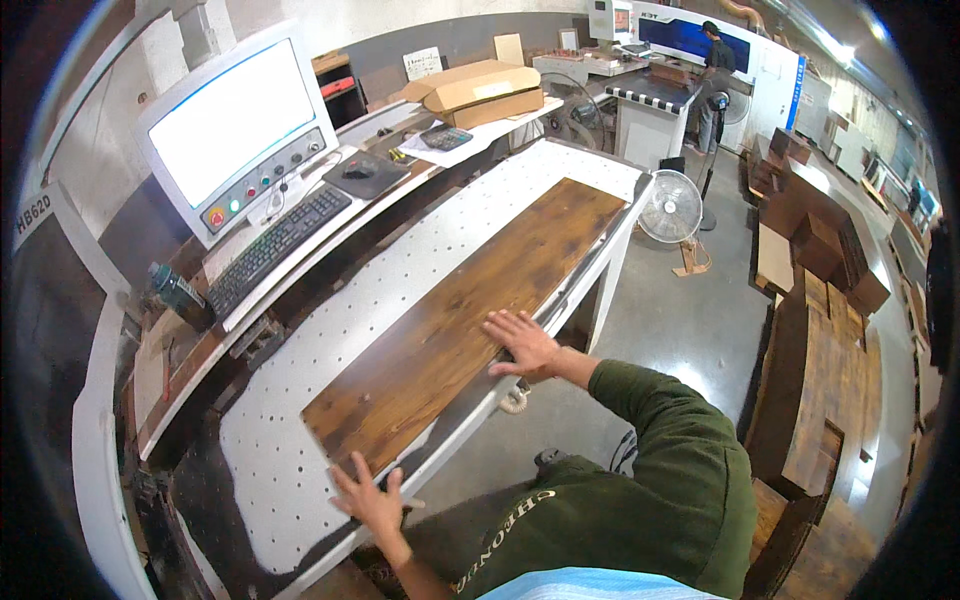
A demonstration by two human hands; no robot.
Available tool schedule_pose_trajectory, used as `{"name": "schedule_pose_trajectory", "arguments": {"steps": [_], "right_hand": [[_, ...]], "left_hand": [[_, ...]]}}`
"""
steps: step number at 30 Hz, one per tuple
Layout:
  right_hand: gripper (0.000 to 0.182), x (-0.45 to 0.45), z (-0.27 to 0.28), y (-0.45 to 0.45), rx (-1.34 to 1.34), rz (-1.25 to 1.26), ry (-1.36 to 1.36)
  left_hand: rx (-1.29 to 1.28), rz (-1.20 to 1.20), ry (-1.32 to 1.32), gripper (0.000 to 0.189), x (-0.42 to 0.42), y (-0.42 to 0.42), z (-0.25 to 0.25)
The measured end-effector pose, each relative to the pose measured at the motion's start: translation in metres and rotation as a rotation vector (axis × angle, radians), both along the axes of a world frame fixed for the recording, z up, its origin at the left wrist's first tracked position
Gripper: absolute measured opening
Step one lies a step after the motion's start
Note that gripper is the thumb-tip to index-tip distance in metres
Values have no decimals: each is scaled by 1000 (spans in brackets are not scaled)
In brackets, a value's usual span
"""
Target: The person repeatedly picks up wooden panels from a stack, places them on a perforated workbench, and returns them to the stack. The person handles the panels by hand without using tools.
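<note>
A long brown wood-grain panel [457,307] lies flat on a white table [277,480] dotted with small holes. My right hand [525,346] rests with spread fingers on the panel's near long edge, about midway along it. At the panel's near left corner is my left hand [371,501], its fingers apart and the fingertips at the panel's short end. Neither hand is closed around anything. The panel runs close along the table's near edge, towards the far right corner.
Behind the table, a shelf holds a keyboard [281,244], a mouse [358,169], a bottle [180,295] and a cardboard box [480,94] below a lit monitor [240,124]. A fan [670,206] stands past the far end. Stacked brown panels [825,375] lie right. A person [712,82] stands farther back.
</note>
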State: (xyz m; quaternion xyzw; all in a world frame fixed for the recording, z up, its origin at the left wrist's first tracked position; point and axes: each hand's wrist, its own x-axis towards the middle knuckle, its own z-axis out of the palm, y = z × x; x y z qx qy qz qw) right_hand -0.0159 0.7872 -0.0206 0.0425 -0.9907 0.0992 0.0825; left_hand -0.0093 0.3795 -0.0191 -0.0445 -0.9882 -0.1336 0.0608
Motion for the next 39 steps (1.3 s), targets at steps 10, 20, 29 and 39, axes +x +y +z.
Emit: {"name": "schedule_pose_trajectory", "arguments": {"steps": [10, 20, 29, 39], "right_hand": [[101, -49, -2, 205, -50, -465, -64], [101, -70, -14, 342, -101, -553, 78], [73, -98, -10, 334, -173, -324, 354], [59, -105, -5, 345, 0, 51, 673]], "left_hand": [[-8, -414, 79, 92, -32, 198, -11], [21, -558, -52, 102, -65, 321, 6], [-66, -493, -122, 103, -68, 327, 23], [428, -582, 100, 110, -58, 340, -63]]}}
